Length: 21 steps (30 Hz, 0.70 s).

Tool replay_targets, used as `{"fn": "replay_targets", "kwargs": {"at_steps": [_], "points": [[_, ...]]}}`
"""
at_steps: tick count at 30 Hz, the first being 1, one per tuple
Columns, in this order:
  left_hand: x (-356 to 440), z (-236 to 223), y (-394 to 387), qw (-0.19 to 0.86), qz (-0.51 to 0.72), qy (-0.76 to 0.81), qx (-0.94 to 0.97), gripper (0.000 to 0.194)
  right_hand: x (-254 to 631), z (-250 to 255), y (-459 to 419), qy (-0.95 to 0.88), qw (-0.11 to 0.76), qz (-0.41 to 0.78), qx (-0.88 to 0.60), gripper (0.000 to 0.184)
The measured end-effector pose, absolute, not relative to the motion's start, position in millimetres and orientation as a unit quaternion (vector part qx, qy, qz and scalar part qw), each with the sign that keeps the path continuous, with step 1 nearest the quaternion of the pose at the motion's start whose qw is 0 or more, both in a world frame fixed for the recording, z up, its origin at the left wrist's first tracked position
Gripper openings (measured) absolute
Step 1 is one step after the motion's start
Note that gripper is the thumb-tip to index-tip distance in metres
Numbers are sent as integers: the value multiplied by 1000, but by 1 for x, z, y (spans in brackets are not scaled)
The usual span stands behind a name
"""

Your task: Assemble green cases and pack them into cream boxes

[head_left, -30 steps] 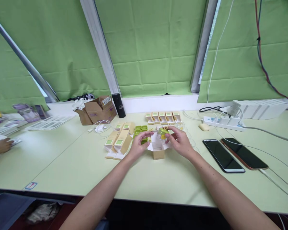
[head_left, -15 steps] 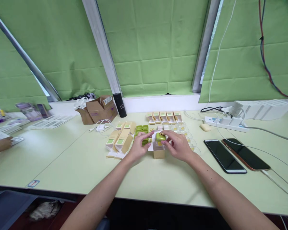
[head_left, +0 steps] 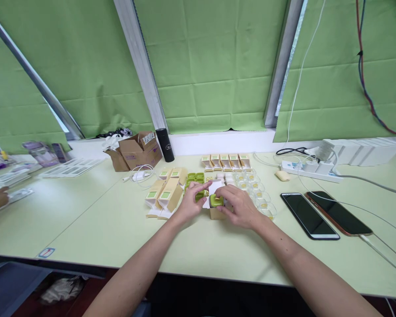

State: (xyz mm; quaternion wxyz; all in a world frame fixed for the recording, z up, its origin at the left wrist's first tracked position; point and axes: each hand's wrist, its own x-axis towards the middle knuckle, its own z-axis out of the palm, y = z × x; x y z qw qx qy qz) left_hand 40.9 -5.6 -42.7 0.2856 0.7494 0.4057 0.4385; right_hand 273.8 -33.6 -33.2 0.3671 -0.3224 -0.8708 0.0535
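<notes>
The right hand (head_left: 240, 205) pinches a green-lidded container (head_left: 215, 202) in the mouth of a small box (head_left: 217, 215); the left hand (head_left: 189, 204) stands beside it, thumb and fingers apart.

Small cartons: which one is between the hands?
The lone carton with a green-lidded container at its mouth; the other cartons sit grouped, to the left and behind.
</notes>
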Motion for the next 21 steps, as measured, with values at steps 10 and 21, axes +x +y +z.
{"fn": "replay_targets", "kwargs": {"at_steps": [10,21], "points": [[42,-46,-5,290,448,404,743,63,267,-44,-27,-855,401,65,-323,14],[42,-47,-2,294,454,398,741,62,263,-52,-19,-804,444,161,-362,14]]}}
